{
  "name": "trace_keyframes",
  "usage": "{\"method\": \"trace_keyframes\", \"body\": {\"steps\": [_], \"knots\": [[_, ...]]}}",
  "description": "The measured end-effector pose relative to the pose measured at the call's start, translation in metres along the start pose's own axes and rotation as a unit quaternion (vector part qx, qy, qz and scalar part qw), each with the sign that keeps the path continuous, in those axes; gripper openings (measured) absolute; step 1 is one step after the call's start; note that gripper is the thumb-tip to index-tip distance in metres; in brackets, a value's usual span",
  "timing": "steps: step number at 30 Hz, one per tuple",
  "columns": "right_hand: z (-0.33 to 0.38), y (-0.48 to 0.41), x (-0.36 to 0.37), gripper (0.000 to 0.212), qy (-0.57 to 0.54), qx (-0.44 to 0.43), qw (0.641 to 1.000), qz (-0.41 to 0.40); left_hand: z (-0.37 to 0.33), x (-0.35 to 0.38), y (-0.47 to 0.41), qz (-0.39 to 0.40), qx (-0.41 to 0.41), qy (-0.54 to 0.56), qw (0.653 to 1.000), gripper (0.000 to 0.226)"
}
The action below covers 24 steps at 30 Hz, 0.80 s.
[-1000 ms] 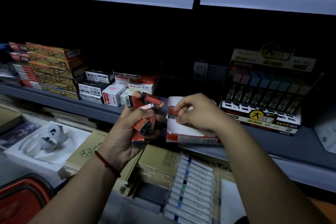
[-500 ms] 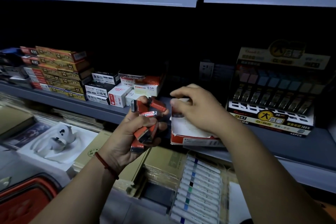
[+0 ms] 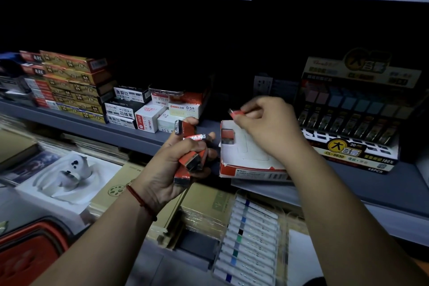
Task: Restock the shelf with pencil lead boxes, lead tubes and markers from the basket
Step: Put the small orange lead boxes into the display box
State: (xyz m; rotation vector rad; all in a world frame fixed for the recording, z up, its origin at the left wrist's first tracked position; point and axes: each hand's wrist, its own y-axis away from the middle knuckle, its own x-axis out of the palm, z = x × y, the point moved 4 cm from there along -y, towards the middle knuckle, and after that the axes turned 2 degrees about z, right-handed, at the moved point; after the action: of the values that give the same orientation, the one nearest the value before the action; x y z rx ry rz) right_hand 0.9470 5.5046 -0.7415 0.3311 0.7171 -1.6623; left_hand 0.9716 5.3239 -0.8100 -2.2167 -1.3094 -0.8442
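1. red and white cardboard formed the open box (image 3: 246, 162), which lay on the grey shelf (image 3: 139, 137) near its front edge. one boxed tube (image 3: 227, 136) sat in its far left corner, and most of its white floor showed.
2. the right hand (image 3: 267, 127) hung above the box, its fingers (image 3: 253, 111) pinching a single red lead tube (image 3: 236, 112) over that far left corner, clear of the cardboard.
3. the left hand (image 3: 167, 174) was just left of the box, fingers curled tight round a bundle of red lead tubes (image 3: 191, 160) that pointed several ways. a red cord (image 3: 139, 199) circled the wrist.
4. a display carton (image 3: 348, 146) to the right on the same shelf held rows of tubes standing in slots.
5. further left on the shelf stood a stack of yellow and red boxes (image 3: 69, 86), with small white and black boxes (image 3: 144, 116) beside it.
6. below the shelf, a clear tray (image 3: 282, 227) held white markers (image 3: 250, 239) lying side by side. the red basket (image 3: 23, 260) showed only its corner at lower left, and i could not tell what was in it.
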Motion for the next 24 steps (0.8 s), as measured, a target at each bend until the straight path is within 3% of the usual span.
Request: {"method": "trace_keyframes", "body": {"steps": [2, 5, 12, 16, 17, 20, 24], "knots": [[-0.008, 0.002, -0.003, 0.015, 0.096, 0.014, 0.995, 0.008, -0.001, 0.001, -0.001, -0.011, 0.01, -0.005, 1.0, 0.039], [-0.016, 0.004, 0.005, 0.024, 0.148, 0.056, 0.986, 0.053, -0.001, 0.002, -0.003, -0.012, 0.015, -0.004, 1.0, 0.039], [-0.025, 0.003, 0.008, 0.013, 0.014, 0.096, 0.99, 0.098, 0.0, 0.001, -0.007, -0.054, 0.034, 0.01, 0.998, 0.041], [-0.003, 0.01, 0.003, 0.014, 0.077, -0.014, 0.996, 0.049, 0.0, 0.005, -0.009, -0.081, 0.048, 0.024, 0.995, 0.037], [0.008, 0.014, 0.003, 0.017, 0.048, -0.036, 0.997, 0.057, 0.0, 0.005, -0.01, -0.089, 0.054, 0.025, 0.994, 0.036], [0.034, 0.031, 0.012, 0.029, -0.119, -0.036, 0.976, 0.18, -0.002, 0.008, -0.011, -0.117, 0.093, 0.003, 0.989, 0.035], [0.044, 0.043, 0.023, 0.032, -0.091, -0.045, 0.971, 0.216, -0.003, 0.01, -0.007, -0.194, 0.163, -0.041, 0.967, 0.035]]}}
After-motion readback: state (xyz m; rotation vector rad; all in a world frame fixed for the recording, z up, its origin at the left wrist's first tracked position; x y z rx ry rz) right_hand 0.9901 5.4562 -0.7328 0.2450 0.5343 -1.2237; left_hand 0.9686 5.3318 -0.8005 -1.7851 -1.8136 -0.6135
